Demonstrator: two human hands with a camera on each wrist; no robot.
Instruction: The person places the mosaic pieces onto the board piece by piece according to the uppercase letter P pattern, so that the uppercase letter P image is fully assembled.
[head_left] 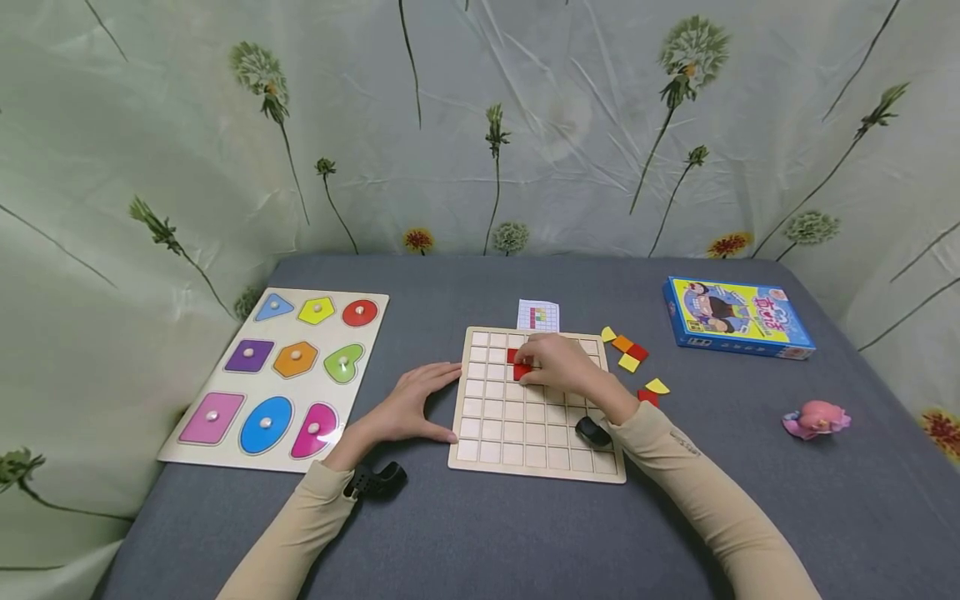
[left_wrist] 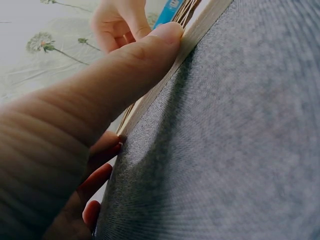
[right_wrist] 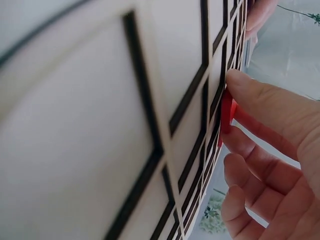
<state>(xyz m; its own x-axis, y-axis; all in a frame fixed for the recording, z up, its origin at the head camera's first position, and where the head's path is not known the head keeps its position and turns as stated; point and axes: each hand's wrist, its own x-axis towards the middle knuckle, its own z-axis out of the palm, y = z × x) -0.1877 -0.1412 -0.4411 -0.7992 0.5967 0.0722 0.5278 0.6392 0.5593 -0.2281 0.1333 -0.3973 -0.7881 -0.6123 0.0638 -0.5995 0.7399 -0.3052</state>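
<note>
A wooden grid board (head_left: pixel 517 454) lies on the table in front of me. My left hand (head_left: pixel 411 404) rests at its left side, with the thumb and fingers spread and touching the edge. In the left wrist view the thumb (left_wrist: pixel 135 60) lies against the board's rim. Over the upper part of the grid, my right hand (head_left: pixel 561 364) pinches a red square tile (right_wrist: pixel 226 111) between thumb and fingers, at the board's surface. Another red tile (head_left: pixel 512 356) sits in a cell just up and left of it. Part of the grid is hidden under the right hand.
A pattern card (head_left: pixel 538 315) lies behind the board. Right of the board are loose yellow tiles (head_left: pixel 628 363), orange tiles (head_left: pixel 622 342) and red tiles (head_left: pixel 637 352). A shape puzzle (head_left: pixel 300 400) is at left; a blue box (head_left: pixel 738 317) and a pink toy (head_left: pixel 817 418) are at right.
</note>
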